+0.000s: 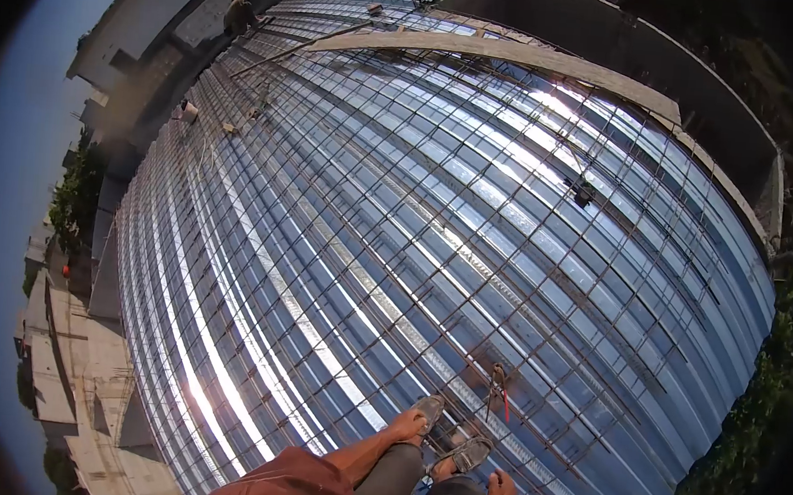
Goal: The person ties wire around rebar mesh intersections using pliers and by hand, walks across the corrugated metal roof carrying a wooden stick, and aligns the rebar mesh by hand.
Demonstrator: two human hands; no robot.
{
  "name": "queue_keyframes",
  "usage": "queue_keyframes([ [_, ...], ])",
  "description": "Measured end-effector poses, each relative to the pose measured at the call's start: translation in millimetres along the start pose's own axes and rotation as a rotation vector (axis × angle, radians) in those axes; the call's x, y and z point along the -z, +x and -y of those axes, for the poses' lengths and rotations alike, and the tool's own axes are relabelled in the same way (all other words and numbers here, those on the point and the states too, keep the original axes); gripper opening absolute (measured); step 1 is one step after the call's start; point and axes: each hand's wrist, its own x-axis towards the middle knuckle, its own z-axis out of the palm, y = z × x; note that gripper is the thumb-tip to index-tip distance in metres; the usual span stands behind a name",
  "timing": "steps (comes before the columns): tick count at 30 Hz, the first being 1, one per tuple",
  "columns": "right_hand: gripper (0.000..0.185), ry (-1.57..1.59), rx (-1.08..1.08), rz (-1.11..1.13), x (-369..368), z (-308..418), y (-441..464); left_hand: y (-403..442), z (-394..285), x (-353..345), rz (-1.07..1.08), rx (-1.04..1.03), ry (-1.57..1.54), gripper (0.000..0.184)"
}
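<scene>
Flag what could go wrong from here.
1. Trip: the shoes are on the mesh, so a toe could catch in its openings.
2. Glare: bright reflections off the deck may hide bars from view.
3. Knock: the red item near the shoes, too small to identify, could get kicked.

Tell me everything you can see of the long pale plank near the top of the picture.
The plank is long, narrow and pale brown-grey, and looks like wood. It appears to lie flat on the grid of thin bars over the shiny ribbed metal sheets, though its contact underneath is hidden. It runs crosswise, its right end near the dark wall. It looks bowed, perhaps from the wide lens. The person's left hand and right hand are well away from it.
</scene>
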Motion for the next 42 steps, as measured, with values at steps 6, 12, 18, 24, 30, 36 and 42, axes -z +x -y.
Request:
queue_keyframes([
  [6,0.038,0.172,-0.179,0.205,0.8,121.9,-98.8,-175.7,54.6,76.3,-0.195,0.375,-0.247,0.032],
  [12,0.036,0.325,-0.295,0.203,52.6,176.1,-153.4,-327.4,72.4,134.1,-0.304,0.356,-0.177,0.031],
  [18,0.034,0.404,-0.333,0.051,113.2,128.4,-172.0,-355.1,71.8,100.6,-0.531,0.288,-0.301,0.029],
  [24,0.032,0.45,-0.315,-0.015,141.6,113.2,-154.0,-341.6,63.2,128.1,-0.557,0.525,-0.658,0.025],
  [30,0.025,0.409,-0.453,-0.023,152.2,136.7,-105.4,-289.6,101.6,162.5,-0.382,0.348,-0.305,0.028],
  [36,0.027,0.176,-0.362,-0.059,125.8,353.7,-126.1,-268.4,109.1,245.9,-0.462,0.52,-0.575,0.025],
  [42,0.034,0.248,-0.167,-0.073,68.4,463.8,-106.4,-246.7,125.5,349.0,-0.382,0.387,-1.032,0.02],
])
